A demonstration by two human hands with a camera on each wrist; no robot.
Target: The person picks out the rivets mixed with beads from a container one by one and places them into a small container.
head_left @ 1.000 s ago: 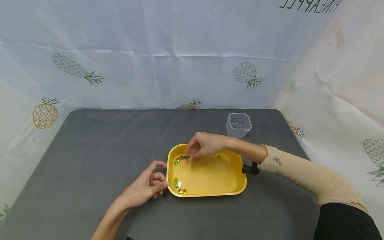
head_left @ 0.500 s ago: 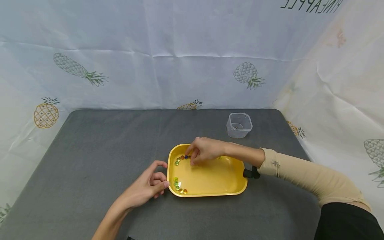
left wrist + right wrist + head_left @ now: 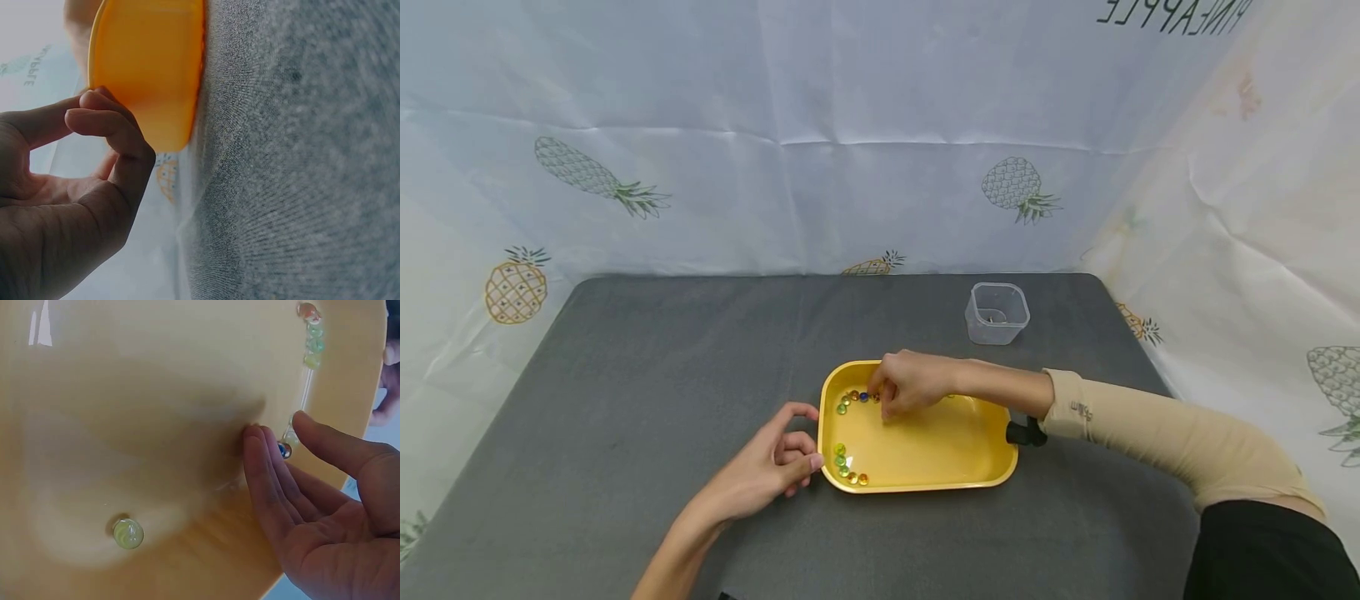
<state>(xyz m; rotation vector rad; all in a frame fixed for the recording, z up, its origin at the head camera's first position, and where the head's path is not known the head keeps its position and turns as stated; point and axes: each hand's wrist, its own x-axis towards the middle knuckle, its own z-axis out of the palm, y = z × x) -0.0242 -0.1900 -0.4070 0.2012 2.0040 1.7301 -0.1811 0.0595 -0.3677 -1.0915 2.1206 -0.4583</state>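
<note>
- A yellow tray [image 3: 940,454] sits on the grey tabletop [image 3: 700,358], a little below and right of the middle of the frame.
- The left hand [image 3: 767,471] is at the tray's left end, index fingertip and thumb tip touching the rim well apart from each other; its other fingers bend loosely beneath.
- The right hand [image 3: 913,383] reaches in from the right, over the tray's upper side. From its wrist view I see the fingers held together and the thumb standing apart, with no marble pinched between them.
- A blue marble [image 3: 284,450] shows in that gap; whether a fingertip touches it, I can't tell.
- In the head view that one belongs to a curved row of marbles [image 3: 853,395] at the tray's upper left, amber beside it and green farther left.
- A second curve of marbles [image 3: 844,471], green then amber, lies in the lower-left corner.
- A lone pale green marble [image 3: 128,533] sits apart, lower left in the right wrist view.
- A clear container [image 3: 996,325] stands above the tray, toward the upper right of the tabletop.
- A beige sleeve [image 3: 1165,433] covers the right forearm.
- Behind everything hangs a pineapple-print sheet [image 3: 880,67].
</note>
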